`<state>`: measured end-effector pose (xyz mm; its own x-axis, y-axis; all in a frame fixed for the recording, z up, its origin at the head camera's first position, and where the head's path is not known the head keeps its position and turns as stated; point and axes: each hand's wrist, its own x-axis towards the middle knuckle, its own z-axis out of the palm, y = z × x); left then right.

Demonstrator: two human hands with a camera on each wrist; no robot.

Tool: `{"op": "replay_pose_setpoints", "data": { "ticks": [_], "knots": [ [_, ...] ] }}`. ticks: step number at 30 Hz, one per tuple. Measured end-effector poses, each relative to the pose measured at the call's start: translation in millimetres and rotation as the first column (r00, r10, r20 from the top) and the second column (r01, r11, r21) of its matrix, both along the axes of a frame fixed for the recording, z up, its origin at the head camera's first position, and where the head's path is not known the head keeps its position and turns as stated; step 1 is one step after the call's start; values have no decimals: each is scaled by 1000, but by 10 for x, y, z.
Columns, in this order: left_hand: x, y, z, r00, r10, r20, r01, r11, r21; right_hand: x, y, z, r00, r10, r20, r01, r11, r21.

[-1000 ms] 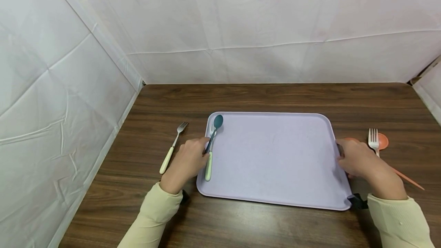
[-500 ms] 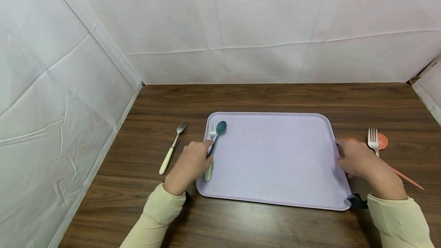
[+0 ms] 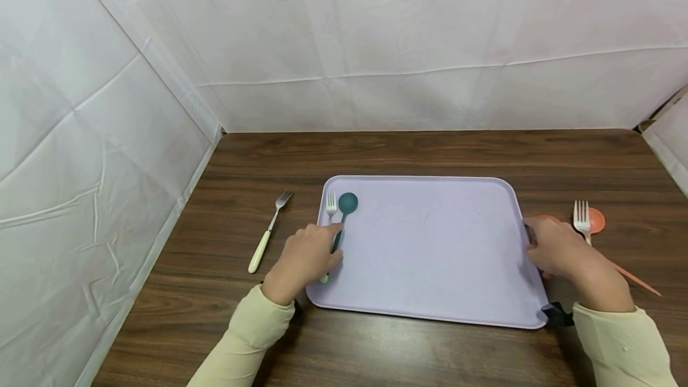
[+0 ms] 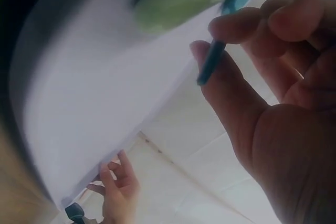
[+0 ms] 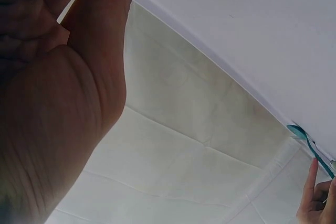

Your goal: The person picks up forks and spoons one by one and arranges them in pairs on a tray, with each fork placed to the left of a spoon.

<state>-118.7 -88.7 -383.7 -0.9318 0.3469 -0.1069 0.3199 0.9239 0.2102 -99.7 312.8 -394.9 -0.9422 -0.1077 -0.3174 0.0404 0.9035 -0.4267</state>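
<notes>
My left hand (image 3: 303, 258) pinches the handle of a teal spoon (image 3: 348, 202) between thumb and fingers over the left side of a lavender tray (image 3: 419, 249). In the left wrist view the spoon's handle end (image 4: 211, 64) sticks out past the thumb. Beside it, on the tray, lies a fork (image 3: 330, 202) with a pale green handle (image 4: 184, 3), partly hidden by the left hand. My right hand (image 3: 564, 255) holds the tray's right rim; some of its fingers are hidden.
Left of the tray, a fork (image 3: 260, 251) with a cream handle lies on the dark wooden table (image 3: 403, 154). Another fork (image 3: 582, 218) and an orange spoon (image 3: 597, 221) lie right of the tray, with more orange partly under the right hand. White cloth (image 3: 398, 28) stands behind.
The left hand has moved slightly right with the teal spoon, whose bowl now stands right of the green-handled fork instead of crossing near it. The right hand and tray stay put.
</notes>
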Motion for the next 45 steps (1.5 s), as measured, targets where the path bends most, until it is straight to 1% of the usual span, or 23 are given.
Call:
{"op": "replay_pose_setpoints", "data": {
  "ticks": [4,12,15,19,24,28,32,34,39,42,45],
  "knots": [
    [11,40,-23,999,-44,-7,44,999,-8,5,0,-5,1000,-2,6,2,1000,-1],
    [38,95,-78,995,-97,-39,95,994,-45,16,-7,-11,1000,-9,4,9,1000,-3],
    [35,100,-90,992,-116,-52,114,993,-38,14,-3,-11,1000,-7,1,7,1000,-3],
    [27,88,-122,986,-140,-93,138,990,-27,9,6,-19,1000,-5,-2,5,1000,-6],
    [22,76,-142,985,-139,-99,138,990,-25,6,14,-27,1000,-6,0,6,1000,-5],
    [13,75,-134,991,-115,-73,114,993,-20,4,13,-24,1000,-8,5,8,1000,-3],
    [4,59,-121,995,-86,-43,87,996,24,-1,21,-13,1000,-12,12,12,1000,3],
    [6,41,-106,995,-86,-42,88,995,53,-2,24,-10,1000,-14,14,14,1000,4],
    [18,-24,-76,991,-98,-93,109,986,130,-2,21,-15,1000,-8,6,8,1000,-6],
    [28,-61,-58,988,-88,-130,109,981,163,-4,13,-22,1000,-2,-4,2,1000,-9],
    [33,-95,-52,985,-75,-153,103,978,182,-8,10,-26,1000,1,-10,-1,1000,-6]
  ]
}}
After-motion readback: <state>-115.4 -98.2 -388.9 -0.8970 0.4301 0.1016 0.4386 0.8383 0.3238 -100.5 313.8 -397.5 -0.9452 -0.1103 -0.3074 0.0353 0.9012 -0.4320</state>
